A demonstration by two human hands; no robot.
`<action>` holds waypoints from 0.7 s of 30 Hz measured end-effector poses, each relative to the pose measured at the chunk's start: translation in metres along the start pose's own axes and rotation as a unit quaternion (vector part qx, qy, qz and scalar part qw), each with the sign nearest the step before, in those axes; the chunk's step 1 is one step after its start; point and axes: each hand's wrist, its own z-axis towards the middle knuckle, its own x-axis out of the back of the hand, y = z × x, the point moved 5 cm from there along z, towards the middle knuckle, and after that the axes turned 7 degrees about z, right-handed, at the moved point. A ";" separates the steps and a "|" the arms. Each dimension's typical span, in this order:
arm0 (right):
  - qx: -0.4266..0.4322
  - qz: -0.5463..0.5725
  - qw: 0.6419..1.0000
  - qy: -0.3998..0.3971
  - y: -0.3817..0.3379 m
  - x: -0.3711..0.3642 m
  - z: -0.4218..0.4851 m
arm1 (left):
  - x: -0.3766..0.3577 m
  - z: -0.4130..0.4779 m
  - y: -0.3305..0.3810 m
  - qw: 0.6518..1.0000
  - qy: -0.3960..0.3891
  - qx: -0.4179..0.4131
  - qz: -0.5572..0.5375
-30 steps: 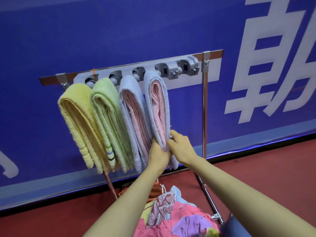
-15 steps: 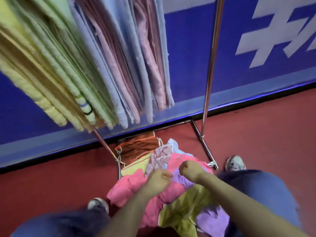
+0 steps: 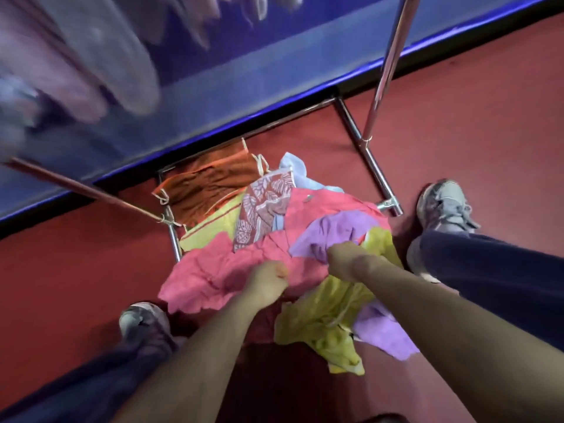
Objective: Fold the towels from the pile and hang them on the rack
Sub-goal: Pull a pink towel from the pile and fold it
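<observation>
Blur smears the hung towels (image 3: 91,71) at upper left, and the rack (image 3: 387,56) pole is cut off above. Both arms reach down into the pile (image 3: 207,184) on the red floor (image 3: 61,270) inside the rack's base. The left hand (image 3: 267,280) clenches the pink towel (image 3: 198,279) and the right hand (image 3: 345,261) bunches the purple towel (image 3: 332,230), with its fingertips buried in cloth.

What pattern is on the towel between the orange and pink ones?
The patterned towel has white leaves on reddish brown; head view.

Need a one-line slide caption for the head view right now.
Left hand grips the pink towel, right hand the purple towel, beside the rack.
</observation>
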 end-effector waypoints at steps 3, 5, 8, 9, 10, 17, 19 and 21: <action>0.056 0.035 0.996 0.057 -0.006 0.013 0.038 | 0.013 0.048 0.017 0.999 0.042 -0.003 0.017; 0.078 0.024 0.991 0.108 -0.007 0.022 0.059 | 0.027 0.074 0.031 0.996 0.089 -0.006 0.033; 0.104 -0.032 0.989 0.099 -0.009 0.019 0.086 | 0.038 0.110 0.041 0.988 0.137 -0.017 0.074; 0.104 -0.037 0.990 0.089 -0.007 0.015 0.093 | 0.038 0.120 0.041 0.988 0.136 -0.009 0.075; 0.099 -0.036 0.991 0.082 -0.005 0.011 0.098 | 0.037 0.128 0.040 0.989 0.131 0.009 0.064; 0.045 0.015 0.986 0.163 -0.002 -0.002 0.103 | 0.019 0.154 0.014 0.976 0.141 0.134 -0.102; 0.032 0.051 0.984 0.165 0.000 -0.004 0.103 | 0.016 0.152 0.008 0.973 0.140 0.135 -0.125; 0.015 0.112 0.980 0.165 0.006 -0.004 0.103 | 0.012 0.148 0.004 0.971 0.125 0.134 -0.152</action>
